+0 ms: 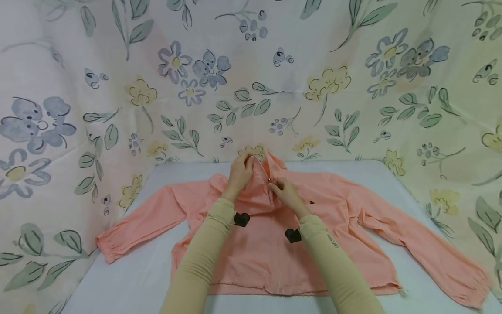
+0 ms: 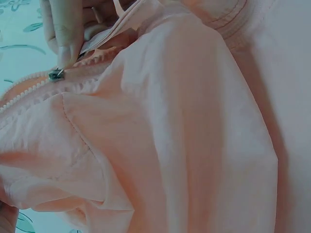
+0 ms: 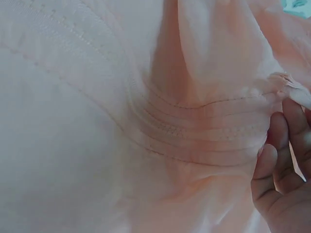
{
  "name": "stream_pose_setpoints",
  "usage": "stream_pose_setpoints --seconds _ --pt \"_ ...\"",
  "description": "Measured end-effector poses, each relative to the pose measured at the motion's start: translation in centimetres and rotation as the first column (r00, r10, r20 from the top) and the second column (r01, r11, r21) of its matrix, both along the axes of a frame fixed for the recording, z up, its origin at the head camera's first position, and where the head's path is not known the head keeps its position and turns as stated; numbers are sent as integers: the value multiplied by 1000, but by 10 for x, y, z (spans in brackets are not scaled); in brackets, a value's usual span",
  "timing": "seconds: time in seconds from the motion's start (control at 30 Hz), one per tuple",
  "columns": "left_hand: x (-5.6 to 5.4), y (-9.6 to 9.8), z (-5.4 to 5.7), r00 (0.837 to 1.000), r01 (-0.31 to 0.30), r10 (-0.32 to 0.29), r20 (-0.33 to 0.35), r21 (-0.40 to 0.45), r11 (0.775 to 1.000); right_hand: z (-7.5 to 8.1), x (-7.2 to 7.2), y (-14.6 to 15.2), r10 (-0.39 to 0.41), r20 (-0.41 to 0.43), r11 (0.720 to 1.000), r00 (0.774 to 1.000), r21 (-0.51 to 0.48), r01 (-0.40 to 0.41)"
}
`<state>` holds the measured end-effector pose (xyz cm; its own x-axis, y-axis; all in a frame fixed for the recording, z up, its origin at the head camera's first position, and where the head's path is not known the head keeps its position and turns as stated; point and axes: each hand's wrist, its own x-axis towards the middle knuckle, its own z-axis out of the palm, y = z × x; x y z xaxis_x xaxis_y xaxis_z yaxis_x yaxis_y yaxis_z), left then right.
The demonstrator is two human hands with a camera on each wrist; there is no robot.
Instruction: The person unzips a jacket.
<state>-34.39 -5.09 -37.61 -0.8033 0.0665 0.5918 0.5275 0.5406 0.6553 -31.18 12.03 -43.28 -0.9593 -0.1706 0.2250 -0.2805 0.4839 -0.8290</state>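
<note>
Flowered cloth (image 1: 274,30) behind a pale bench (image 1: 117,288), one limp jacket (image 1: 251,257)

Through the head feed I see the cloth filling the top and both edges of the frame, with the bench below. Across the lower middle lies the peach-pink jacket, its two sleeves (image 1: 137,231) spread toward lower left and lower right, its collar (image 1: 255,183) lifted near centre. I judge it light, soft and slightly slippery, with the zip (image 2: 26,90) the likeliest part to snag. I'd take hold at the collar edge, where stitching should stiffen it, rather than the loose body.

I count two grips: the left grip (image 1: 240,172) pinches the collar edge; the right grip (image 1: 285,192) pinches the zip slider (image 1: 269,179). Two dark heart-shaped pieces (image 1: 242,219) sit beside the wrists, one each. Smaller still, I find one slider and one dark emblem (image 1: 312,202), right of centre.
</note>
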Motion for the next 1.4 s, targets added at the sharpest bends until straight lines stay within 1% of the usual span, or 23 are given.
stream_pose_setpoints --seconds 0.13,0.3,0.4,0.53,0.7,0.93,1.03,1.17,1.27,1.4 --pt "-1 -2 0 1000 -10 10 -23 24 1000 -2 0 2 -2 0 1000 1000 -8 2" --pt "-8 -4 -3 997 -10 14 -70 52 999 -3 2 2 -7 28 999 1000 -31 8" --pt "-9 -4 -3 996 -9 16 -86 76 997 -5 3 3 -6 56 999 998 -50 9" --pt "-9 -4 0 997 -20 28 -76 109 994 -6 4 5 6 91 996 996 -84 2" --pt "-8 -4 1 998 -32 39 -48 148 989 -10 5 6 17 85 996 996 -85 -10" --pt "-9 -3 1 996 -18 34 -82 186 982 -15 4 6 28 80 991 996 -129 -18" --pt "-10 -3 1 995 -23 41 -86 200 980 -16 4 5 28 89 989 996 -146 -14" --pt "-10 -3 1 996 -30 49 -79 223 974 -19 3 5 20 83 988 996 -151 -7" --pt "-10 -3 1 997 -33 50 -65 236 971 -20 3 6 16 69 992 998 -126 -7" --pt "-9 -4 3 998 -34 47 -45 255 966 -20 5 9 16 86 995 996 -95 -8"
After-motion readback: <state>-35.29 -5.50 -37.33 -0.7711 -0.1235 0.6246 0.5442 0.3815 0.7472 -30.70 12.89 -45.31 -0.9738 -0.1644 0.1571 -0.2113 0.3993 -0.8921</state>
